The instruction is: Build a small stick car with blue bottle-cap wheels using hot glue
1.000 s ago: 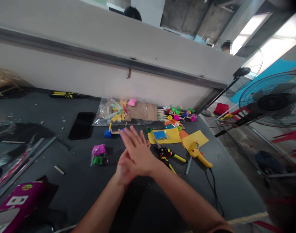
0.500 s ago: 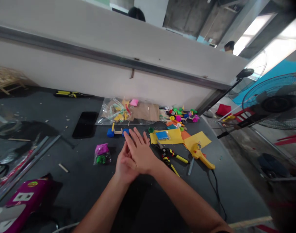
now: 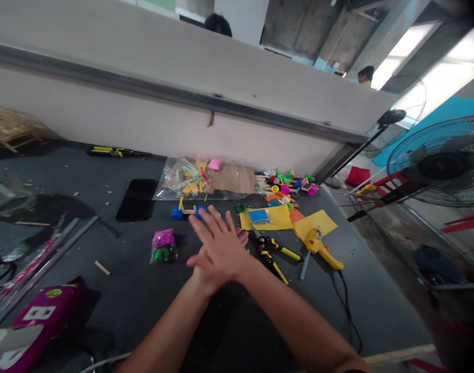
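Note:
My right hand [image 3: 224,248] lies flat across my left hand [image 3: 206,280], palm to palm, with its fingers stretched and spread. Most of the left hand is hidden underneath; some of its fingertips stick out straight on the far side. Whether anything small sits between the palms is hidden. Just beyond the fingers stands a small piece with blue ends and wooden sticks [image 3: 177,212]. To the left is a clear bag of purple and green clay-like lumps [image 3: 163,246]. Black and yellow pliers [image 3: 274,251] lie right of my hands.
A yellow glue gun [image 3: 324,251] with a cord lies right, near yellow sheets [image 3: 318,226] and a blue packet [image 3: 259,216]. Behind are a plastic bag of scraps [image 3: 170,178] and colourful pieces [image 3: 286,186]. A black phone [image 3: 136,200] and purple case [image 3: 46,321] are left; a fan [image 3: 441,166] stands right.
My hands have slid against each other: the right hand has moved slightly left with its thumb out, and the left fingertips now show on the right side.

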Demonstrator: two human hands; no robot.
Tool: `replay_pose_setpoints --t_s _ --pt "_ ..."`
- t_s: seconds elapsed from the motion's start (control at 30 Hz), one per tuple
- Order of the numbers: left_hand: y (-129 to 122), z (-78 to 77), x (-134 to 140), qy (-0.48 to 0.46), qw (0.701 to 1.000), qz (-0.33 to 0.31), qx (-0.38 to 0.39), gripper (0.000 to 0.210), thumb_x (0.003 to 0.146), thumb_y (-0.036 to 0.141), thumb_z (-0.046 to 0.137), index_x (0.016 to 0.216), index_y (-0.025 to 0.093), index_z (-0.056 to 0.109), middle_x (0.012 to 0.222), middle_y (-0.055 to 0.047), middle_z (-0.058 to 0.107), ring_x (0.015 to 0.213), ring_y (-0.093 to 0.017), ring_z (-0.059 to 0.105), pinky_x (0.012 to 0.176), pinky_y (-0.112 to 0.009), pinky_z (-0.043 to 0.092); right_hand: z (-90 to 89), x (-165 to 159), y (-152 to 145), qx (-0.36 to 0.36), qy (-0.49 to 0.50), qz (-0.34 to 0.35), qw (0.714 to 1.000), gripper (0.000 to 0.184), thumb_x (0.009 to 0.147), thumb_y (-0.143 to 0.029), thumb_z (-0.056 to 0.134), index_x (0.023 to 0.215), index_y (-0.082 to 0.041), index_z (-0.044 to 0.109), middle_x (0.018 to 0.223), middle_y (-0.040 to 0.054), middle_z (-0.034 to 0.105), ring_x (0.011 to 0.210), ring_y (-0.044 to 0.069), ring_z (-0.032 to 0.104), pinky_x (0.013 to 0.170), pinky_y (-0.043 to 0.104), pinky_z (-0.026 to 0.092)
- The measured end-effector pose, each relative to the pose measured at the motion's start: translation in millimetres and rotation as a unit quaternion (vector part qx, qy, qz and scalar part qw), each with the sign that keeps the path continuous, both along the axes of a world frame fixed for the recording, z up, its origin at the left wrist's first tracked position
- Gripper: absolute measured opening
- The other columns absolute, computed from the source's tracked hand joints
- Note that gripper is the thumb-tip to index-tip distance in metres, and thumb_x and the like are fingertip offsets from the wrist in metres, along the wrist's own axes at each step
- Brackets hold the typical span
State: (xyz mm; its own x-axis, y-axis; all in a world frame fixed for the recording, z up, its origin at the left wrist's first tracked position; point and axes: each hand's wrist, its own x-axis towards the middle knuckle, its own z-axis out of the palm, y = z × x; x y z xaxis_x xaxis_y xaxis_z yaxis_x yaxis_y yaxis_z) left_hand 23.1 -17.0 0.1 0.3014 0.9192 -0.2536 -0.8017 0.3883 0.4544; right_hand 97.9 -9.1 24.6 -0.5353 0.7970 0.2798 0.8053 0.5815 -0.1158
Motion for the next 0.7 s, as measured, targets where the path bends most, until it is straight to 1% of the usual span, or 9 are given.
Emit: replay_pose_setpoints --t_s 0.07,0.13,0.2,0.27,0.37,0.5,0.57,0.63,0.7 --pt "2 -1.7 -5 -0.056 0.994 -0.093 -0.03 0.044 0.091 0.047 0.036 0.129 0.03 0.05 0.124 -0.003 0.061 0.118 -0.023 0.054 0.092 -0.037 0.046 2.3 5 6 0.0 0.008 -0.038 0.999 0.082 0.086 -0.065 0.036 0.147 -0.014 0.018 0.151 0.0169 0.023 0.141 0.034 0.009 0.11 0.06 0.009" --pt "8 -3.4 -13 -0.09 0.984 -0.141 -0.059 0.042 0.093 0.041 0.032 0.121 0.021 0.057 0.105 -0.006 0.07 0.098 -0.019 0.065 0.084 -0.032 0.051 4.4 16 11 -0.001 0.019 -0.043 0.999 0.079 0.086 -0.062 0.038 0.146 -0.014 0.021 0.15 0.0168 0.026 0.14 0.035 0.01 0.109 0.061 0.007" --pt "15 -5.2 -20 -0.104 0.984 -0.134 -0.062 0.045 0.094 0.039 0.028 0.114 0.014 0.06 0.096 -0.009 0.072 0.09 -0.018 0.068 0.081 -0.03 0.053 5.3 29 10 -0.01 0.056 -0.032 0.998 0.071 0.088 -0.056 0.038 0.145 -0.016 0.022 0.148 0.0133 0.03 0.14 0.032 0.012 0.11 0.058 0.009" --pt "20 -6.8 -23 -0.11 0.986 -0.112 -0.05 0.049 0.094 0.039 0.027 0.113 0.008 0.059 0.099 -0.014 0.07 0.094 -0.02 0.067 0.083 -0.031 0.052 3.5 40 3 -0.021 0.121 -0.04 0.992 0.064 0.091 -0.049 0.037 0.144 -0.016 0.024 0.145 0.0117 0.036 0.139 0.028 0.019 0.111 0.053 0.014" --pt "22 -6.5 -22 -0.102 0.99 -0.084 -0.057 0.049 0.094 0.038 0.028 0.114 0.004 0.058 0.097 -0.016 0.07 0.09 -0.021 0.067 0.082 -0.032 0.053 -5.5 45 -10 -0.027 0.183 -0.062 0.981 0.054 0.088 -0.045 0.046 0.135 -0.019 0.042 0.135 0.0094 0.048 0.135 0.027 0.029 0.111 0.05 0.018" --pt "18 0.4 -18 -0.052 0.993 -0.07 -0.082 0.047 0.095 0.036 0.028 0.117 0.006 0.058 0.089 -0.012 0.071 0.074 -0.016 0.068 0.069 -0.027 0.055 -22.0 34 -18 -0.025 0.167 -0.056 0.984 0.039 0.078 -0.045 0.063 0.112 -0.027 0.063 0.126 0.0042 0.057 0.132 0.028 0.032 0.111 0.052 0.012" --pt "16 3.5 -18 -0.033 0.992 -0.081 -0.09 0.048 0.095 0.038 0.028 0.115 0.008 0.06 0.088 -0.011 0.07 0.077 -0.016 0.068 0.069 -0.026 0.055 -27.3 29 -19 -0.008 0.172 -0.06 0.983 0.028 0.078 -0.042 0.065 0.103 -0.029 0.067 0.124 0.0021 0.058 0.131 0.027 0.033 0.112 0.053 0.011" --pt "15 3.6 -17 -0.019 0.991 -0.09 -0.094 0.046 0.094 0.04 0.03 0.105 0.01 0.064 0.084 -0.01 0.07 0.076 -0.016 0.067 0.068 -0.026 0.054 -29.1 29 -17 0.015 0.183 -0.071 0.98 0.019 0.081 -0.038 0.062 0.096 -0.029 0.069 0.122 0.0009 0.06 0.13 0.026 0.035 0.112 0.053 0.01" --pt "15 0.3 -16 0.009 0.991 -0.098 -0.093 0.041 0.092 0.041 0.038 0.095 0.012 0.067 0.079 -0.008 0.069 0.073 -0.016 0.066 0.066 -0.025 0.053 -28.3 34 -16 0.037 0.193 -0.092 0.976 0.017 0.083 -0.035 0.06 0.095 -0.028 0.069 0.122 0.0015 0.061 0.13 0.025 0.036 0.112 0.054 0.012"
